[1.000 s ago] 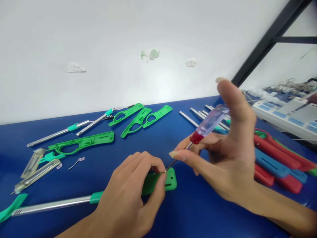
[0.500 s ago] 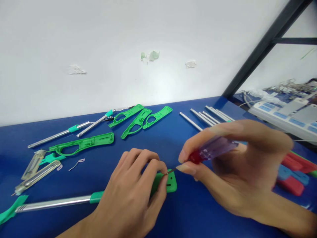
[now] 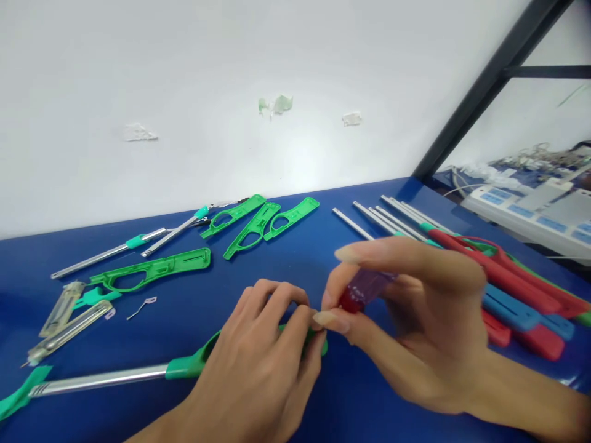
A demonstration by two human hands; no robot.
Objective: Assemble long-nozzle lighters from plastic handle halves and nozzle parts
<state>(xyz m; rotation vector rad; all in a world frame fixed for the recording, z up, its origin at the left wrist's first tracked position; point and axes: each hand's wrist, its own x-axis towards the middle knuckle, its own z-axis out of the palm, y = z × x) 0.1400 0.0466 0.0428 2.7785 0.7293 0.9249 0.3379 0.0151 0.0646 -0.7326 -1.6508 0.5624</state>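
Note:
A green long-necked lighter point(image 3: 185, 367) with a silver metal tube lies on the blue table, tube towards the left. My left hand point(image 3: 270, 357) is closed over its handle, holding it down and covering most of it. My right hand point(image 3: 415, 326) grips a screwdriver point(image 3: 369, 286) with a clear purplish and red handle. The screwdriver points down-left at the lighter's handle end, beside my left fingertips. Its tip is hidden behind the fingers.
Green handle shells point(image 3: 184, 261) and metal tubes point(image 3: 108, 251) lie behind on the left. Nearer are clear fuel tanks point(image 3: 69, 332) and a small metal piece point(image 3: 141, 307). Red lighters point(image 3: 517, 277) and a blue lighter point(image 3: 512, 307) lie right, before power strips point(image 3: 508, 206).
My right hand with the screwdriver has moved left and tilted, closer to my left fingers. My left hand has shifted slightly right over the lighter's handle. More of the right-hand lighters shows.

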